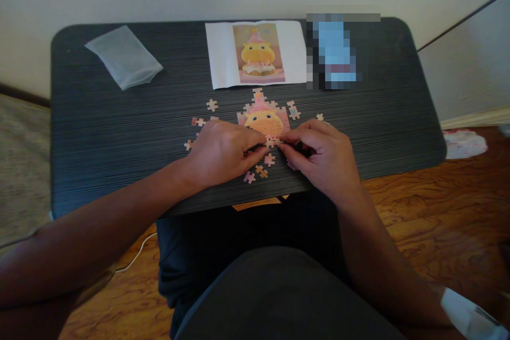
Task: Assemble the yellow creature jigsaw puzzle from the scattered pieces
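Pinching puzzle piece [272,141] between left hand [221,152] and right hand [322,158] fingers, clamped together.

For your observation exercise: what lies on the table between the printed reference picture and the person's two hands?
In the head view, the partly assembled puzzle lies between the reference picture and both the left hand and right hand.

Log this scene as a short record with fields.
surface: dark table
left hand: fingertips on a puzzle piece at the lower edge of the partly built puzzle
right hand: fingertips meet the same piece
loose pieces: scattered around the hands
reference picture: on paper, behind the puzzle
plastic bag: far left of table
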Motion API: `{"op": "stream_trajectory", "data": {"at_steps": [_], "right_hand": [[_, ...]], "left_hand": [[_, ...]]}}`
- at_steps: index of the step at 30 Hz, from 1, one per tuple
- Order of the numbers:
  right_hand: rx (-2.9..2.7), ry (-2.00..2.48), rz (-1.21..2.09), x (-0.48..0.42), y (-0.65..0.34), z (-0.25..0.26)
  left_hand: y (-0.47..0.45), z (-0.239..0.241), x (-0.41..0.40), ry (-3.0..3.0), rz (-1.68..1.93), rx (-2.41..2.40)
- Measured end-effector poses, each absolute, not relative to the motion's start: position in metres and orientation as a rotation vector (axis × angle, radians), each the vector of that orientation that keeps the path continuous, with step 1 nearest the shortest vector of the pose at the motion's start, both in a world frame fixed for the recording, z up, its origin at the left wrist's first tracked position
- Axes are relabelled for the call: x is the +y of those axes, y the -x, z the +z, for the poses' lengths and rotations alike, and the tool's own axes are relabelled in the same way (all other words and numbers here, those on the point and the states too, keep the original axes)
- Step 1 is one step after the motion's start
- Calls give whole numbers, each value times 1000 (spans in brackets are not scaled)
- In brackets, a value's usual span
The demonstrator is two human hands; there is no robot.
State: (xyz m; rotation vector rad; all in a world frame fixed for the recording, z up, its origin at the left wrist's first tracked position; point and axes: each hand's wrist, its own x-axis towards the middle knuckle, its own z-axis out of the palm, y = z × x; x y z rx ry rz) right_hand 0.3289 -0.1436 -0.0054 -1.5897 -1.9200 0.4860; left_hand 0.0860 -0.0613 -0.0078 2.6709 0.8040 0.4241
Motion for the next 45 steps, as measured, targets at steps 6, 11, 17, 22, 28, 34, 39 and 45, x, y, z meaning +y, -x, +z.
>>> {"op": "stream_trajectory", "data": {"at_steps": [6, 11, 17, 22, 28, 34, 39, 45], "right_hand": [[-1969, 1592, 435, -142, -330, -9], [-1964, 1590, 446, -142, -330, -9], [-1971, 1582, 444, -143, -330, -10], [-1967, 1583, 453, -142, -330, -11], [-1963, 1576, 467, -142, -330, -9], [-1969, 1565, 469, -141, -331, -11], [-1973, 1563, 474, -141, -331, -12], [-1971, 1567, 475, -140, -331, -12]], "left_hand": [[-86, -12, -62, -2745, 419, 819], [-86, -13, -64, -2746, 431, 831], [-86, -17, -60, -2748, 457, 758], [-87, -16, -58, -2736, 416, 700], [-86, -12, -57, -2696, 382, 704], [-85, -17, -57, -2700, 450, 689], [-83, -22, -57, -2674, 513, 688], [-81, -23, -57, -2681, 505, 664]]}}
